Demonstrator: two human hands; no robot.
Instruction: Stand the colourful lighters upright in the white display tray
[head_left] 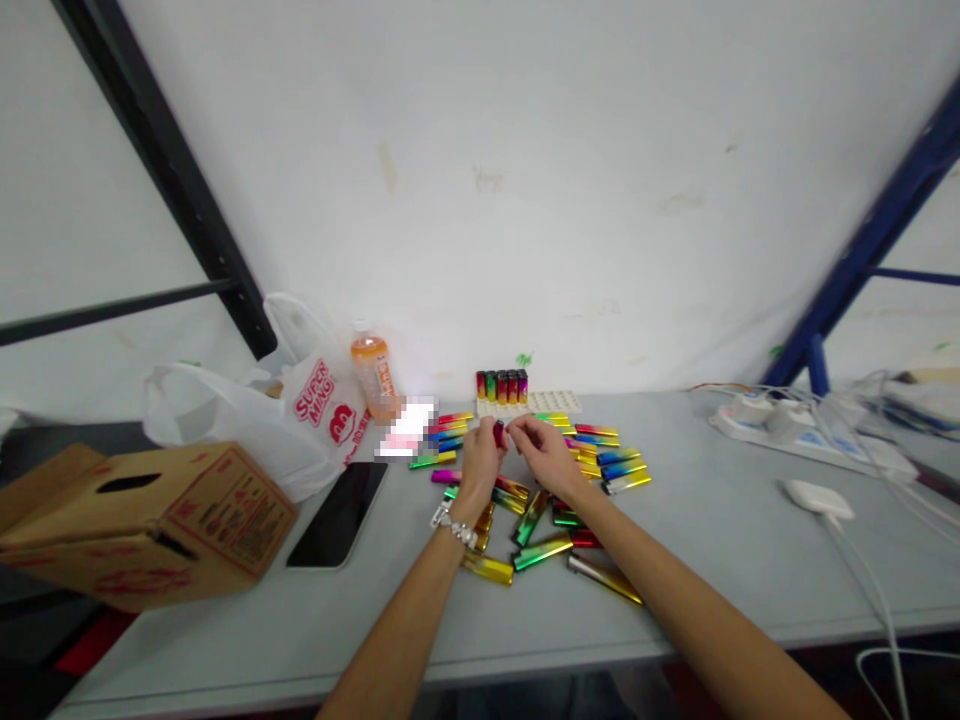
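Lighter (pixel 499 431), one, dark red, small — held in the left hand (pixel 482 455) above the middle of the table (pixel 697 560); left fingers closed round it, only its end showing. Right hand (pixel 541 450), fingers bent and drawn nearly together just beside that end; too small and blurred to tell whether they pinch anything. Loose lighters (pixel 544 551), many, in shiny gold, green, red, blue and purple, lying flat to both sides of the hands and nearer the table's front edge. Upright lighters (pixel 502 388), a close-packed block, at the left end of a pale holed tray (pixel 559 402) by the wall. Handling, as judged: light, stiff, easily carried by fingertips; the glossy sides probably slick and apt to roll or skid if pressed off-centre; bodies sturdy enough for a firm pinch, the end fittings likely the more delicate part. Best hold — thumb and forefinger across the middle of the body, the end left free for the other hand.
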